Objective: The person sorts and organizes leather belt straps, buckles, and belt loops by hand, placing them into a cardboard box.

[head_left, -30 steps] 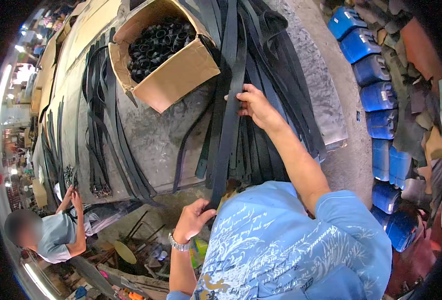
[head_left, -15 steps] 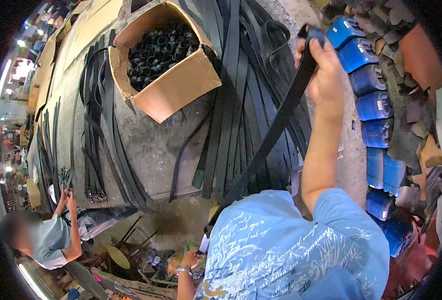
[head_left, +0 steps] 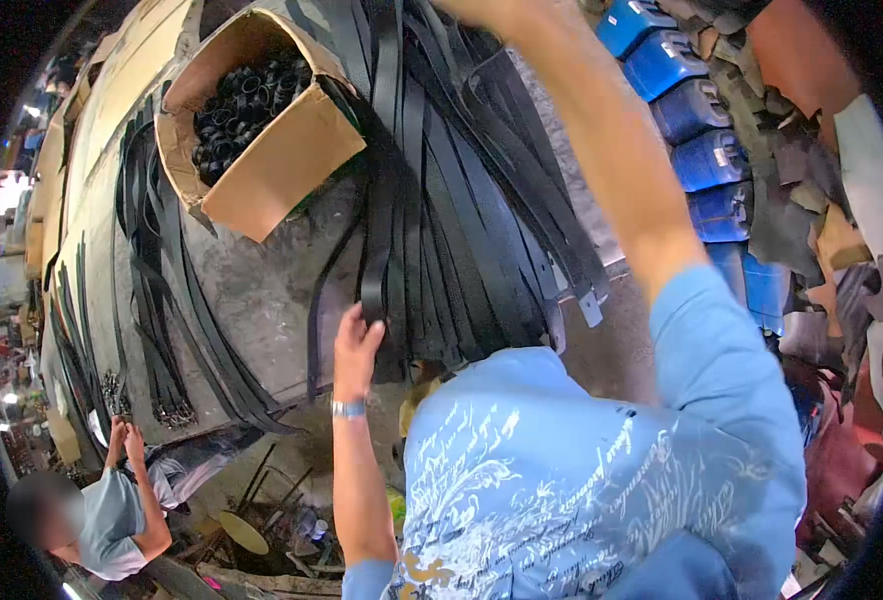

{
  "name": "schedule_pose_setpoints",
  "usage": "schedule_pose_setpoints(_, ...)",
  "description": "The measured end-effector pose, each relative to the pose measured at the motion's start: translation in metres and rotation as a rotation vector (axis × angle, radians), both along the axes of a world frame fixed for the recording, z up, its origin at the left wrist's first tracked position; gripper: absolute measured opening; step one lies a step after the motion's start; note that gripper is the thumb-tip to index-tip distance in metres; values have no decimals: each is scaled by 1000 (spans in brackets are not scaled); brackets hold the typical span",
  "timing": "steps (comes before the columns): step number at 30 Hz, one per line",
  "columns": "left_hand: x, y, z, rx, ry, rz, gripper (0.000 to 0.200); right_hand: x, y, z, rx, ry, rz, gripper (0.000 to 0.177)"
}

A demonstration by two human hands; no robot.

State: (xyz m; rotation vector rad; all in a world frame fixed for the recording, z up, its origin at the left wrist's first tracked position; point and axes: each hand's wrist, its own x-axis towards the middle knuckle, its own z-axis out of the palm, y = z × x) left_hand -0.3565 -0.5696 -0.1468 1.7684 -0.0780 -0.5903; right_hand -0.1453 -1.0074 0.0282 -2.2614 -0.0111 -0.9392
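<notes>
A pile of long black straps [head_left: 452, 230] lies across the grey table. At the near end of the pile, my left hand [head_left: 356, 350], with a watch on its wrist, is closed on the end of one black strap [head_left: 380, 230]. My right arm reaches far forward, and my right hand [head_left: 477, 8] is cut by the top edge of the view, over the far part of the pile. Its fingers are out of sight, so whether it holds the strap's far end does not show. Left of the pile stands an open cardboard box [head_left: 287, 165] full of black loops [head_left: 247, 110].
More black straps [head_left: 152, 250] hang over the table's left side. A co-worker [head_left: 112, 510] sits at the lower left, hands raised to thin straps. Blue plastic jugs [head_left: 687, 110] line the right, beside leather scraps [head_left: 812, 190]. A yellow round seat [head_left: 244, 533] is below the table.
My right hand has swung forward and left to the top edge. My left hand has risen from beside my body to the near strap ends. The raised strap now lies along the pile.
</notes>
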Motion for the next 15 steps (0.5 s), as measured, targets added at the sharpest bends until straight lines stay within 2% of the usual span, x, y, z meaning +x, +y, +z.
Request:
schedule_pose_setpoints(1, 3, -6, -4, 4, 44, 17, 45, -79, 39, 7, 38, 362, -45, 38)
schedule_pose_setpoints(2, 6, -12, -7, 8, 87, 32, 46, -108, 39, -28, 91, 355, 14, 45)
schedule_pose_setpoints(3, 7, -16, -9, 11, 128, 46, 46, -131, 33, -79, 208, 493, 47, 47)
schedule_pose_setpoints(4, 6, -15, -14, 27, 134, 37, 46, -171, 41, -101, 219, 459, -5, 35)
schedule_pose_setpoints(5, 2, -11, -20, 45, 141, 27, 46, -203, 41, -139, 262, 500, -63, 33)
schedule_pose_setpoints(6, -1, -7, -24, 66, 148, 19, 46, -236, 55, -128, 305, 696, -152, 31)
schedule_pose_setpoints(7, -4, -3, -26, 48, 156, 33, 45, -264, 60, -150, 290, 676, -182, 28)
schedule_pose_setpoints(9, -11, 4, -29, 17, 174, 62, 45, -300, 74, -159, 312, 863, -181, 28)
schedule_pose_setpoints(12, -17, 4, -26, 403, -272, 16, 42, -318, 92, -165, 244, 845, -190, 30)
schedule_pose_setpoints(13, -17, 0, -20, 470, -310, 14, 41, -320, 94, -170, 152, 809, -187, 35)
schedule_pose_setpoints(15, -18, -15, -7, 531, -559, -37, 40, -318, 94, -173, 62, 707, -249, 40)
